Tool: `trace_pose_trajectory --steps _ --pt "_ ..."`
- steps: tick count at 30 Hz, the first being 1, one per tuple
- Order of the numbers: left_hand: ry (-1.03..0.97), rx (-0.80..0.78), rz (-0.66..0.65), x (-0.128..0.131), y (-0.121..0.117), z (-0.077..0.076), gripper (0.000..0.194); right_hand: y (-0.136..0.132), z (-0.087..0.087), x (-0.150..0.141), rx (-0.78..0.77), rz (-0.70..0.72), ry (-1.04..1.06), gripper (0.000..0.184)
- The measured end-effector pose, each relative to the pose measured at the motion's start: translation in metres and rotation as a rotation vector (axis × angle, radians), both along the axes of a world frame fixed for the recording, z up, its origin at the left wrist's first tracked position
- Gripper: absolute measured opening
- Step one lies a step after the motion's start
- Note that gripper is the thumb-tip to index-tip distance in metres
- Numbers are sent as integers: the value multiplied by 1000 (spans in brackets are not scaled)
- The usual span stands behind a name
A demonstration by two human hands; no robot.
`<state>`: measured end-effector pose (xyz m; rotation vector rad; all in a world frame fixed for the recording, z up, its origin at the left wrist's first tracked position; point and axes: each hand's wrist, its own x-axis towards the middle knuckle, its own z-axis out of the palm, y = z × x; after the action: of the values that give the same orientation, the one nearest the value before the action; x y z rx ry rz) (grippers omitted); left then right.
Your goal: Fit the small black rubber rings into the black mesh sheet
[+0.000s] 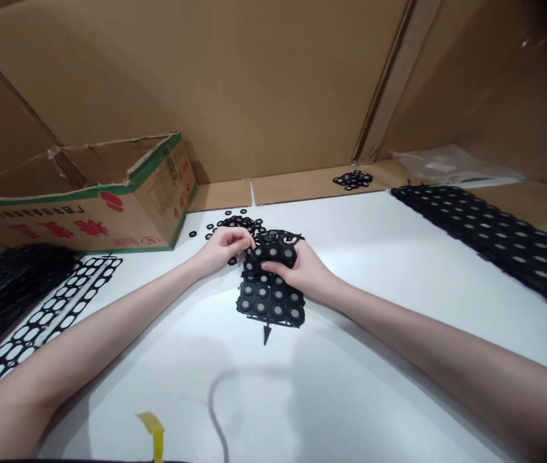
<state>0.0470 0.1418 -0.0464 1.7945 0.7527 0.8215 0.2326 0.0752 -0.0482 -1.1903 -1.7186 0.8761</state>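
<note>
The right hand [308, 273] grips a black sheet of round pieces [273, 296], its thumb across the near face and its fingers mostly hidden behind. The sheet is at the middle of the white table [167, 379], bent where the hand clasps it, with a dark pointed tab [267, 334] at its near edge. The left hand [225, 249] is curled at the sheet's far left edge, thumb and forefinger drawn together; whether a piece is pinched between them I cannot tell.

Just beyond the left hand lies a loose heap of small black rings [239, 223], a few scattered to its left. Farther left stands an open carton [157, 204] with green edging and red print. On its near side lie a black lattice with oval holes [56, 303] and a dark stack [10, 289].

At the far right, a second cluster of rings [353, 180] rests on cardboard near a clear plastic bag [452, 164], and a long black sheet [495, 239] stretches toward the near right. Yellow tape [157, 437] marks the near left edge.
</note>
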Motion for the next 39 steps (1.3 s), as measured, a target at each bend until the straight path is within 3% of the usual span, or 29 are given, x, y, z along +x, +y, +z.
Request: trace_pose_trajectory --steps 9,18,24,30,35,39 --pt "-133 214 317 1 2 -3 26 1 1 -1 -71 -46 73 17" --pt "-178 342 527 -8 17 -9 25 -1 -1 -1 -118 -61 148 18" --pt "-15 420 431 -1 4 -1 9 0 -1 2 -160 -49 245 26" --pt "74 789 392 2 -19 8 19 1 -3 3 -172 -36 277 28" --pt "188 1019 109 6 -26 7 18 1 -3 4 -103 -15 229 26" --pt "179 992 93 7 -24 5 17 0 -2 3 -22 -4 102 19"
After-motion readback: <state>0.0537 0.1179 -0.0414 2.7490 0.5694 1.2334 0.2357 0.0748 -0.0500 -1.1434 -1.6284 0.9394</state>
